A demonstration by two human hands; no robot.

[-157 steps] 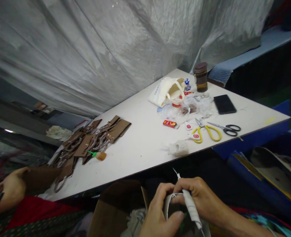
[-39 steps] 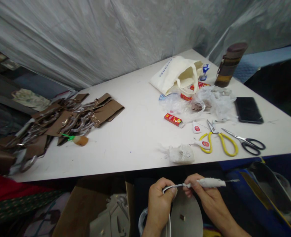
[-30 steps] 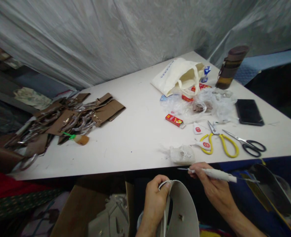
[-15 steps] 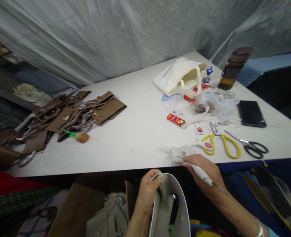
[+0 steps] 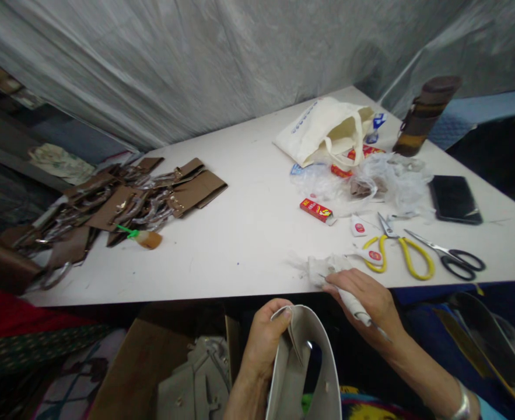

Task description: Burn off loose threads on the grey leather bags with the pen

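My left hand (image 5: 268, 335) grips the top edge of a light grey leather bag (image 5: 327, 361), thumb inside the rim and fingers outside. An oval cut-out shows in the bag's wall; its lower part runs out of view. My right hand (image 5: 368, 303) is closed around a thin pointed tool with a white wrapped handle (image 5: 353, 306), which looks like an awl. Its tip rests at a crumpled white wad (image 5: 322, 269) on the table's front edge; whether it touches the wad I cannot tell. A thin end sticks out behind the handle.
On the white table (image 5: 248, 233) lie yellow-handled scissors (image 5: 414, 256), black scissors (image 5: 462, 262), a phone (image 5: 455, 199), a red box (image 5: 316, 210), plastic bags, a cloth tote (image 5: 314, 131) and a bottle (image 5: 426, 116). Brown leather pieces (image 5: 112, 207) and a glue bottle (image 5: 149, 239) lie left. A carton (image 5: 126, 361) holds grey bags.
The view has shifted slightly, so the table's things appear a little farther right. Both hands keep their holds, and the tool's tip stays at the white wad.
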